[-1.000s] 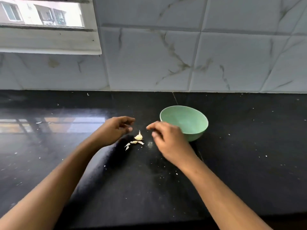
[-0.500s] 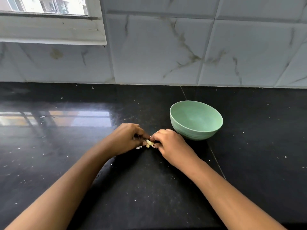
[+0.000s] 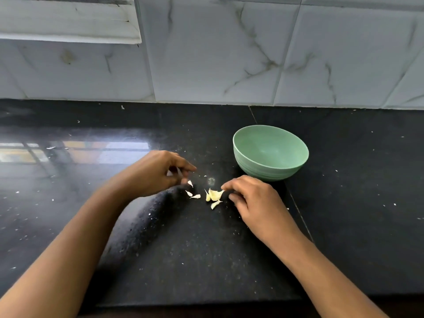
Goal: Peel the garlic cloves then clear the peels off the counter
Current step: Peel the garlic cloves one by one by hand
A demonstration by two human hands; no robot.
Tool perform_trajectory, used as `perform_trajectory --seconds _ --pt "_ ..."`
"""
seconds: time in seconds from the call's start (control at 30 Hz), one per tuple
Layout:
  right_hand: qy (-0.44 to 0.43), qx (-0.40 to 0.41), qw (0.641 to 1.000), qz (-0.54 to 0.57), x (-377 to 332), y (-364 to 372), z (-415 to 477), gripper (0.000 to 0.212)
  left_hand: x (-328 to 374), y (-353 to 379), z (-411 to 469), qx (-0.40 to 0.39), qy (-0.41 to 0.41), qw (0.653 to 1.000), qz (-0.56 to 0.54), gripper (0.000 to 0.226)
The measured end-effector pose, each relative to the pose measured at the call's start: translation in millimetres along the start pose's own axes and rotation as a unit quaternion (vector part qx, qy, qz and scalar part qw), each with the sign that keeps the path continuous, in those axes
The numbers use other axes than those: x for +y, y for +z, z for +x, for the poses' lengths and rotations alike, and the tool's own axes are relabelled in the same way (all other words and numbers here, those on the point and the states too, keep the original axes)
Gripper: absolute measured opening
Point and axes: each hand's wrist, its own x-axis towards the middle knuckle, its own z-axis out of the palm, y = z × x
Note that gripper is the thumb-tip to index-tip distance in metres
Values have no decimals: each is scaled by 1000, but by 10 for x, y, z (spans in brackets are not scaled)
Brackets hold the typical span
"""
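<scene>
Pale garlic peels (image 3: 214, 195) lie on the black counter (image 3: 183, 260) between my hands, with smaller scraps (image 3: 195, 196) to their left. My left hand (image 3: 156, 174) hovers left of them with its fingers curled round a small pale piece, apparently a garlic clove (image 3: 171, 172), though it is blurred. My right hand (image 3: 254, 198) rests to the right of the peels with loosely bent fingers. Its index fingertip touches the tip of the largest peel, and the thumb is apart from it. A green bowl (image 3: 270, 136) stands just behind my right hand and looks empty.
A marbled tile wall (image 3: 229, 53) rises behind the counter, with a white window sill (image 3: 68, 26) at the upper left. A seam (image 3: 298, 210) runs through the counter beside the bowl. Small white specks dot the surface.
Half a second ago both hands met on one piece. They have since drawn apart, and more peel lies on the counter between them. The camera has tilted down and closer.
</scene>
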Motion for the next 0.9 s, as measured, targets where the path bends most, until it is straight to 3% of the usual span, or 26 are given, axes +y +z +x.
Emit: perform_trajectory --seconds 0.2,0.27,0.4,0.5,0.57,0.7,0.8,0.9 --pt "55 -110 992 -6 -84 22 255 34 96 116 25 -36 27 999 21 25" --pt "53 -138 989 2 -104 43 306 28 131 152 32 -46 35 998 20 20" --pt "60 -138 987 51 -61 30 337 6 142 164 33 -37 41 998 10 16" --pt "93 -103 981 135 -15 37 316 8 176 156 30 -5 27 999 -27 21" --pt "131 -68 961 235 -24 45 306 6 222 142 16 3 0 994 -110 23" --pt "196 -41 877 437 -79 37 287 4 326 160 16 3 -53 955 -291 13" --pt "216 -41 840 497 -69 14 282 3 350 190 29 5 -98 927 -361 12" --pt "214 -42 838 501 -46 -5 279 4 358 216 31 1 -134 906 -402 18"
